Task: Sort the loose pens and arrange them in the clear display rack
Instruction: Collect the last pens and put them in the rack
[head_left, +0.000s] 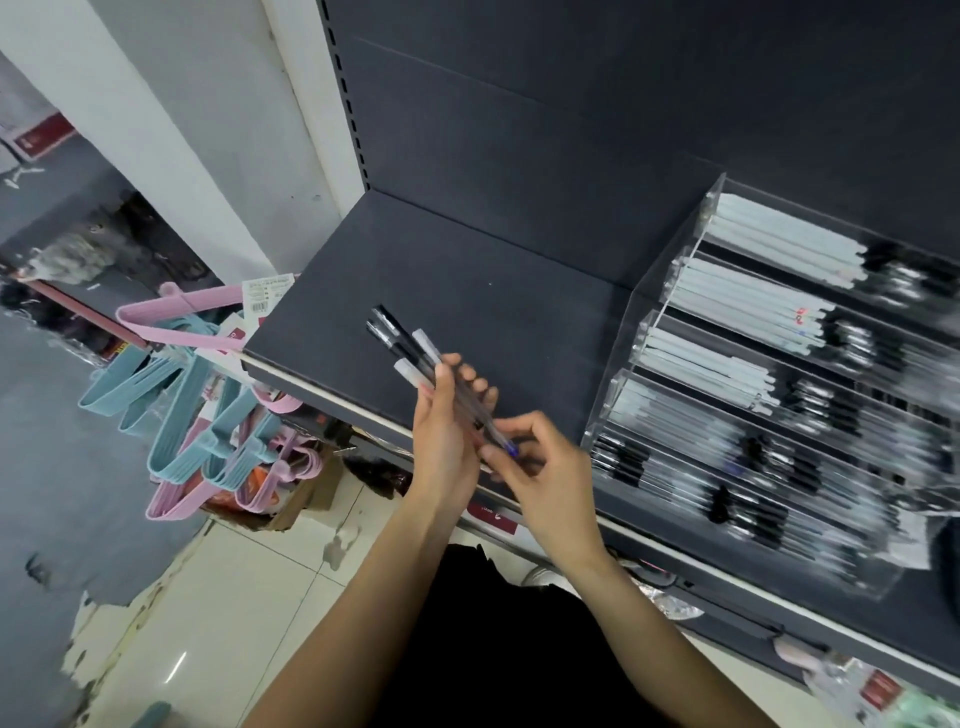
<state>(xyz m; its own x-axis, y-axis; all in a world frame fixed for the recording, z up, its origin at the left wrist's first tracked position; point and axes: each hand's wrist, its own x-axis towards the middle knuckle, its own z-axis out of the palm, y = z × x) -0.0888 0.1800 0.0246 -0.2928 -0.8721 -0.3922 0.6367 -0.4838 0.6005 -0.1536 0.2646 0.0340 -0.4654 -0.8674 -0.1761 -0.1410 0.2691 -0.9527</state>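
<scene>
Left hand (441, 441) grips pens (415, 353) over shelf (467, 291) front edge; right hand (540, 473) fingers pinch blue tip, probably sorting before rack (649, 322).

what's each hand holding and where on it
Left hand grips a bundle of clear-barrelled pens mid-barrel; right hand pinches the bundle's lower, blue-tipped end.
</scene>
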